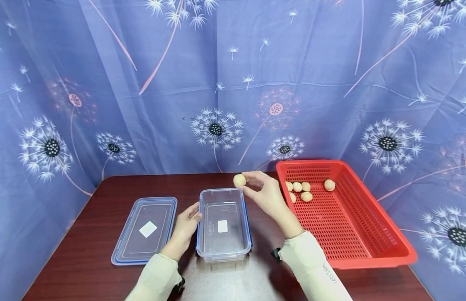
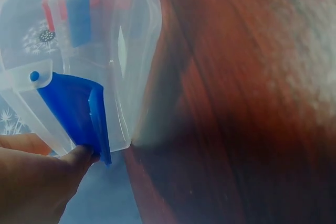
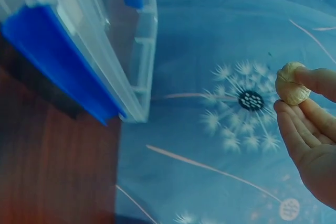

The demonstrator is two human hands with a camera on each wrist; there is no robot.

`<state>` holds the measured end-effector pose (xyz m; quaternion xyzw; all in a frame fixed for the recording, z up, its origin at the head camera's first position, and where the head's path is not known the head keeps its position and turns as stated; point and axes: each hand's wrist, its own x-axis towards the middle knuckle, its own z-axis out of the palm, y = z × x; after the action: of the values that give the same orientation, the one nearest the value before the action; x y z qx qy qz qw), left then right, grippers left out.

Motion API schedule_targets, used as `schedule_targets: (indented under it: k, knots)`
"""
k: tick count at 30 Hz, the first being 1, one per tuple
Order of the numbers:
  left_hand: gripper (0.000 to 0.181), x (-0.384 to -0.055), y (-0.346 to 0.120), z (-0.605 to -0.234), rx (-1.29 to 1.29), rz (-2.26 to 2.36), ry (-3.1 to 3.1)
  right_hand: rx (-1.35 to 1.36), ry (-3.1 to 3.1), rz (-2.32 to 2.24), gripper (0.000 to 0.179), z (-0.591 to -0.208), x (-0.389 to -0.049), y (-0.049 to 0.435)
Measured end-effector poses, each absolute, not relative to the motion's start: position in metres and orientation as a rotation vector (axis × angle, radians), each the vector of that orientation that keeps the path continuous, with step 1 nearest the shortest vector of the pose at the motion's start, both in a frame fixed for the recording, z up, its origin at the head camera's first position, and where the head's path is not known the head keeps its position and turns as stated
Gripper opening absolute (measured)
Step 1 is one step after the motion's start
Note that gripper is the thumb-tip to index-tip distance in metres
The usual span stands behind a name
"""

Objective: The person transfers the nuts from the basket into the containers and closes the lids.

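Observation:
My right hand (image 1: 265, 194) pinches a walnut (image 1: 239, 180) between thumb and fingertips, above the far right corner of a clear plastic container (image 1: 222, 253). The nut's seam shows in the right wrist view, where the walnut (image 3: 293, 83) is apart from the container. With the left hand (image 1: 185, 228) I grip the container's left side, thumb against a blue latch (image 2: 79, 108) that hangs down. Inside the container only a white label on its floor can be seen. Several walnuts (image 1: 306, 196) lie in a red plastic basket (image 1: 359, 264) at the right.
Left of the container, a clear lid (image 1: 131, 246) with a blue seal and a white label lies flat on the dark wooden table (image 1: 86, 251). A blue dandelion-print curtain (image 1: 180, 138) hangs behind the table's far edge. The basket's raised wall stands beside my right forearm.

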<state>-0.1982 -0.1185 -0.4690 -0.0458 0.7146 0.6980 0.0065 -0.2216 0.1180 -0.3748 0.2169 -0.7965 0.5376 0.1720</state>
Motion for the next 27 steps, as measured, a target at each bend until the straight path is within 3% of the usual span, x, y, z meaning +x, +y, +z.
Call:
schedule_targets:
  k: [27]
  knots:
    - [0.045, -0.197, -0.116, -0.473, -0.191, 2.240, 2.184, 0.635, -2.537, 1.557, 0.026, -0.448, -0.221, 0.075]
